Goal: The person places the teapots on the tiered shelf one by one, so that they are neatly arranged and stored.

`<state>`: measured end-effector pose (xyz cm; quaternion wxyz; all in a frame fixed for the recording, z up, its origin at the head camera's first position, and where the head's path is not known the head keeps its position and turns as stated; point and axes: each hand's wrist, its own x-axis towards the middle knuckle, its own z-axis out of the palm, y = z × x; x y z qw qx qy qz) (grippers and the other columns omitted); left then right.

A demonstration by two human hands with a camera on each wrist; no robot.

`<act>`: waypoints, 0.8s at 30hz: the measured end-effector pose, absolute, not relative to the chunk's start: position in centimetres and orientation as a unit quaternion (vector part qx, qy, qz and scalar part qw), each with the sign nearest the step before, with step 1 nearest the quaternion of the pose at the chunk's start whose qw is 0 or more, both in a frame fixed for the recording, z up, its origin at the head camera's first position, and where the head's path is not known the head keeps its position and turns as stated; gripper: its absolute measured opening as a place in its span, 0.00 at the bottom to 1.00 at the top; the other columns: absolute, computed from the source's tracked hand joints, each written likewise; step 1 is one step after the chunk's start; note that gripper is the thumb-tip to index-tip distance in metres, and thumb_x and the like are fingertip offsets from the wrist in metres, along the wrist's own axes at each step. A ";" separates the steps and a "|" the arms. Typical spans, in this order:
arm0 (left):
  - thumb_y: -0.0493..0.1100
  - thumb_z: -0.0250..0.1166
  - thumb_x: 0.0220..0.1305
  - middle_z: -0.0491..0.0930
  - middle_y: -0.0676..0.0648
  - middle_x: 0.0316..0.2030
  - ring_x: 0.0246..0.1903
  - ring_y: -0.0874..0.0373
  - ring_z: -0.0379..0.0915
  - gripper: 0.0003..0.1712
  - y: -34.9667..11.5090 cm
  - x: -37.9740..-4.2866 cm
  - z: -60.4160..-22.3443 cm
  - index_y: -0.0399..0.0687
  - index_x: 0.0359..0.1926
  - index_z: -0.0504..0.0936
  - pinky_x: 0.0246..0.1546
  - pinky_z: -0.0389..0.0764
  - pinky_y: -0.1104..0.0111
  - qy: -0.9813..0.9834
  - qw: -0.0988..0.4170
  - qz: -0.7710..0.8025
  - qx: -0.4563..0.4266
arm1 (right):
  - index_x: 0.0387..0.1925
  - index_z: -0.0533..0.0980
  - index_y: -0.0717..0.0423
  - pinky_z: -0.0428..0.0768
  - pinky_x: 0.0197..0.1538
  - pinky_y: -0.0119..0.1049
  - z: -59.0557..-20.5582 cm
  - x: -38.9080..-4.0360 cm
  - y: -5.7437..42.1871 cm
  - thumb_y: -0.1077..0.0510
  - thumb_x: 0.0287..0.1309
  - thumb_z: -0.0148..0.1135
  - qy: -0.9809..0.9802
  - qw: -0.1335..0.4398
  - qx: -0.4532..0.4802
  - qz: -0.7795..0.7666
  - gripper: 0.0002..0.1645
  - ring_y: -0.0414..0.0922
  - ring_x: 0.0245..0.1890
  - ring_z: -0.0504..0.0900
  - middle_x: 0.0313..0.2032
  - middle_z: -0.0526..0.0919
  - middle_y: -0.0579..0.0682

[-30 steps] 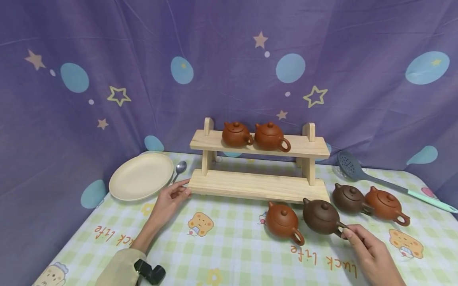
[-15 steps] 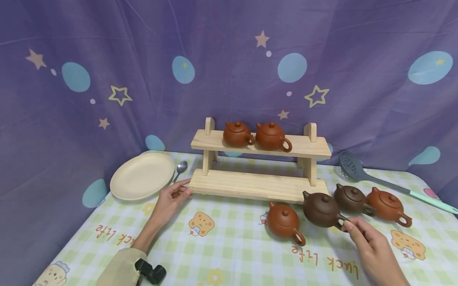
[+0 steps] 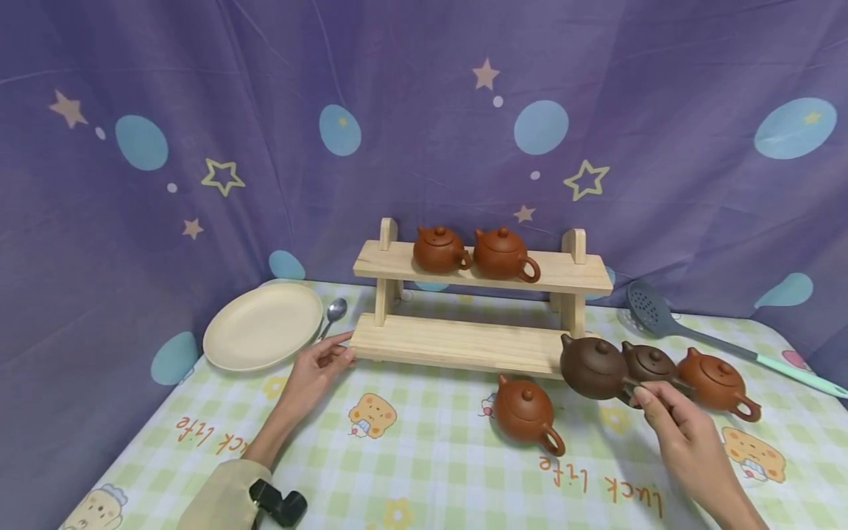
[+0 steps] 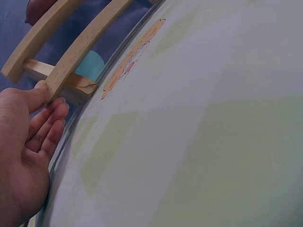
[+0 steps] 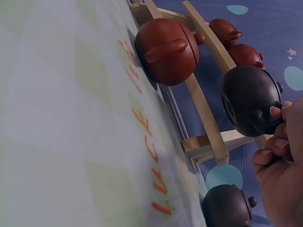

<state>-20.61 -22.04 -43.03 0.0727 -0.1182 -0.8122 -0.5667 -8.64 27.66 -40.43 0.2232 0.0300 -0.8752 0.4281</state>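
Note:
My right hand (image 3: 685,430) pinches the handle of a dark brown teapot (image 3: 592,368), which hangs above the table near the right end of the wooden two-tier rack (image 3: 457,342). In the right wrist view the teapot's underside (image 5: 230,109) shows, off the cloth. The lower board's left end is between the thumb and fingers of my left hand (image 3: 316,374); the left wrist view shows this pinch on the board (image 4: 85,52). Two reddish-brown teapots (image 3: 439,249) stand side by side on the upper tier. Another reddish-brown teapot (image 3: 525,412) sits on the cloth before the rack.
Right of the rack are a second dark teapot (image 3: 649,364), partly hidden by the held one, and a reddish-brown teapot (image 3: 712,377). Behind them lies a slotted skimmer (image 3: 705,337). A cream plate (image 3: 261,327) and a spoon (image 3: 336,309) are at left. A purple curtain (image 3: 424,110) hangs behind.
My right hand has raised the dark brown teapot from the cloth and moved it away from me, toward the rack's right end. My left hand has stayed on the rack.

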 end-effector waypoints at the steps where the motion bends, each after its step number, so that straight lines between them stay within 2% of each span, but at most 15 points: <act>1: 0.41 0.65 0.75 0.86 0.37 0.41 0.40 0.47 0.85 0.24 -22.1 -20.6 -43.0 0.36 0.67 0.77 0.44 0.79 0.73 -0.813 0.073 -0.566 -0.118 | 0.41 0.79 0.58 0.60 0.18 0.38 -40.3 -8.7 27.7 0.64 0.77 0.55 -0.874 0.223 0.032 0.429 0.07 0.39 0.15 0.61 0.21 0.66 0.43; 8: 0.42 0.65 0.75 0.86 0.37 0.41 0.41 0.47 0.85 0.25 -22.1 -20.6 -43.0 0.36 0.67 0.77 0.44 0.79 0.73 -0.812 0.073 -0.567 -0.119 | 0.39 0.79 0.58 0.60 0.19 0.36 -39.7 -9.6 27.7 0.67 0.75 0.56 -0.863 0.248 0.063 0.435 0.08 0.38 0.17 0.61 0.21 0.66 0.43; 17: 0.41 0.65 0.75 0.86 0.38 0.41 0.41 0.46 0.84 0.25 -22.1 -20.7 -43.0 0.36 0.67 0.77 0.44 0.79 0.73 -0.813 0.074 -0.566 -0.119 | 0.39 0.79 0.59 0.60 0.20 0.37 -38.9 -10.9 27.6 0.66 0.76 0.56 -0.855 0.256 0.076 0.444 0.08 0.39 0.17 0.60 0.18 0.63 0.44; 24: 0.41 0.65 0.75 0.85 0.37 0.41 0.41 0.47 0.85 0.25 -22.1 -20.7 -43.0 0.36 0.67 0.77 0.45 0.79 0.73 -0.812 0.071 -0.568 -0.116 | 0.39 0.79 0.61 0.61 0.20 0.36 -38.0 -11.8 27.4 0.66 0.76 0.55 -0.846 0.263 0.093 0.454 0.08 0.38 0.17 0.62 0.19 0.67 0.44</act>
